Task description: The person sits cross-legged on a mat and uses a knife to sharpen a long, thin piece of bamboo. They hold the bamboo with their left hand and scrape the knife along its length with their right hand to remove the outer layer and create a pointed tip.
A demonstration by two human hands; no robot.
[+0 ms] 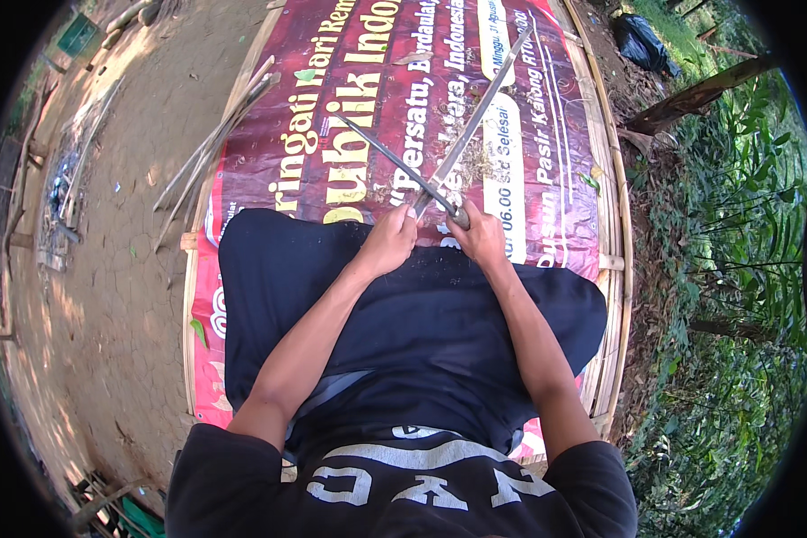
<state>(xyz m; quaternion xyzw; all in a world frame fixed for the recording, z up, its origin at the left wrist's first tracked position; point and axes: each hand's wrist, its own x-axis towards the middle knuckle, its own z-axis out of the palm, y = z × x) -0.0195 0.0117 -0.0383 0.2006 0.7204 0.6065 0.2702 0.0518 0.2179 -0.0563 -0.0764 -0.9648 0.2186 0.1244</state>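
Above the red banner [569, 202], the left fingers [402, 231] clasp the near end of a long strip [477, 117], which slants toward the banner's far edge; wood or metal, I can't be sure. The right fingers [479, 229] grip a dark blade [394, 159] by its handle, crossing the strip. The likeliest mishap: the blade skids down the strip and nicks the left thumb, because the crossing sits so close.

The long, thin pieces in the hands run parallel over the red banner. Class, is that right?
Not parallel: the head view shows the dark rod and paler strip crossing. The left hand and right hand hold them over the red banner.
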